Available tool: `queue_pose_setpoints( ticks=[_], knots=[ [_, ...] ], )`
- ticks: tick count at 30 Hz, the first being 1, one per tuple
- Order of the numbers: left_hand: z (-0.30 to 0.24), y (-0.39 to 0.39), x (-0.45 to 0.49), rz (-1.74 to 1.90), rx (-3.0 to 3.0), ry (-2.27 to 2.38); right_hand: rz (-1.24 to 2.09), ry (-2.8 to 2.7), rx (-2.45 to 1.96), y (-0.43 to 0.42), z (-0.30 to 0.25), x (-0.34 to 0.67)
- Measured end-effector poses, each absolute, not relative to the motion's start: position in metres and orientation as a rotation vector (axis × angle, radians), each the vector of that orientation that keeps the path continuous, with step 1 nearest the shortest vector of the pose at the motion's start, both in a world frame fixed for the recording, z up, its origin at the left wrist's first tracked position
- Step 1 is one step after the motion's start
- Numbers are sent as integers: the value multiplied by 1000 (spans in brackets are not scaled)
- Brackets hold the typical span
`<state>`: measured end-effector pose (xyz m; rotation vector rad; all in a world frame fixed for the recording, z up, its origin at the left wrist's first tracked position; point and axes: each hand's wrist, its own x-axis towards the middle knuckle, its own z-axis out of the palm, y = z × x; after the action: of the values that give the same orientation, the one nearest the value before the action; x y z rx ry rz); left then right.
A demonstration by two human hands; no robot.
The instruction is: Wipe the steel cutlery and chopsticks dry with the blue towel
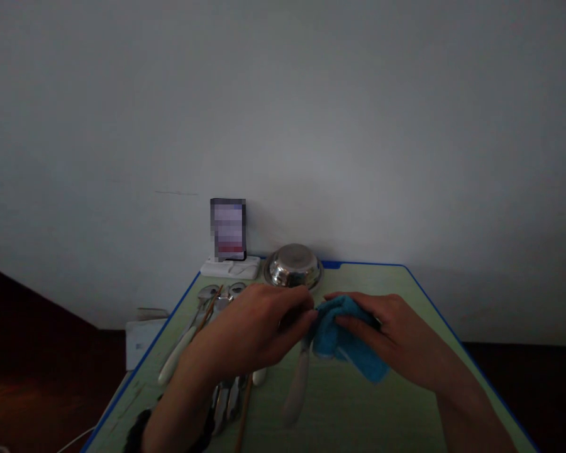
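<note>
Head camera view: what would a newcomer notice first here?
The bright blue cloth sits mid-table, gripped by the right hand, with the left hand touching its edge. A white-handled utensil pokes out beneath it toward the viewer. Behind them a shiny steel bowl gleams at the far edge, and more cutlery lies along the left of the green table.

Crumpled blue cloth [344, 343], wrapped around one end of white-handled utensil [298, 384], handle slanting down over green table [368, 415]

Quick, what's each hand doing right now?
Left hand: fingers curled shut against the blue cloth, grip unclear.
Right hand: closed, holding the blue cloth.
</note>
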<state>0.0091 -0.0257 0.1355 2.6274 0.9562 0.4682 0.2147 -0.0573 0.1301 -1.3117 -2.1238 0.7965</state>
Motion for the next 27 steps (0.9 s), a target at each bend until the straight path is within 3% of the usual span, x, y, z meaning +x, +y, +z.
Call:
queue_pose_setpoints(
  ticks=[27],
  knots=[
    [135,-25,7,463,2643,961,701,-2215,-1349,-60,125,211]
  ],
)
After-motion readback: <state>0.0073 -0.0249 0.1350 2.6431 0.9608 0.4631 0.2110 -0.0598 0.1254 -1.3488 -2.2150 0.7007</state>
